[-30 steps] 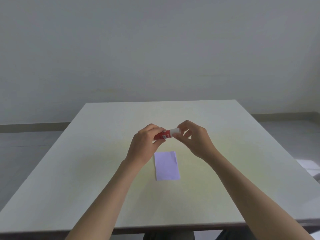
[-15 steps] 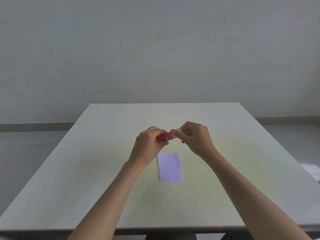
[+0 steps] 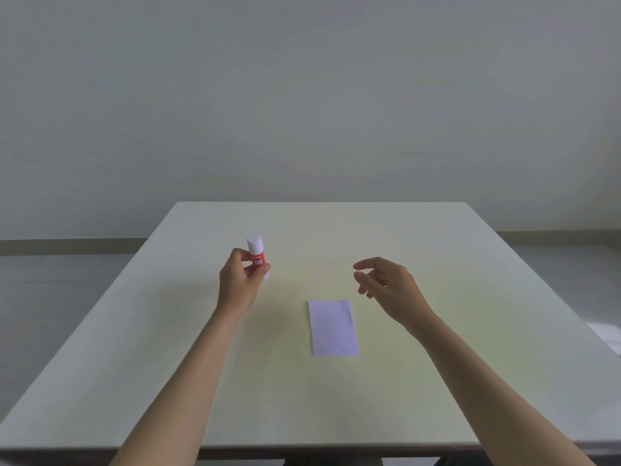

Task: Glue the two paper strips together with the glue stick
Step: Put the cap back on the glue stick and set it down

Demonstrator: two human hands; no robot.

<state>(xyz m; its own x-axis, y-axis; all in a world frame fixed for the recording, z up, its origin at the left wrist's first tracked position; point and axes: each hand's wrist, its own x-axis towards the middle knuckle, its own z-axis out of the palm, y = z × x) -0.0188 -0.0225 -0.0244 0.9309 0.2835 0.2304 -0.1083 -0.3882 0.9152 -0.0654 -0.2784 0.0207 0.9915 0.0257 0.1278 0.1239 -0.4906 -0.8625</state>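
My left hand [image 3: 240, 284] grasps the glue stick [image 3: 258, 257] by its red label, thumb on one side and fingers wrapped round the other, holding it upright with the white cap on top. I cannot tell whether its base touches the table [image 3: 437, 250] or hangs just above it. I judge the step in hand to be setting the stick down out of the way, left of the work. To do that well I should lower it straight, let the flat base seat fully, then loosen my fingers without nudging it, since a narrow upright tube tips easily; laying it on its side risks a roll.

Further right, the paper strips [image 3: 333, 327] lie flat near the middle of the table, looking like one pale lilac rectangle, so I take them to be stacked; whether they are bonded I cannot see. A slight offset shows along the right edge.

My right hand [image 3: 386, 285] is empty, fingers loosely spread, hovering beyond the paper's far right corner. It is well placed to press the strips down, smoothing from one end.
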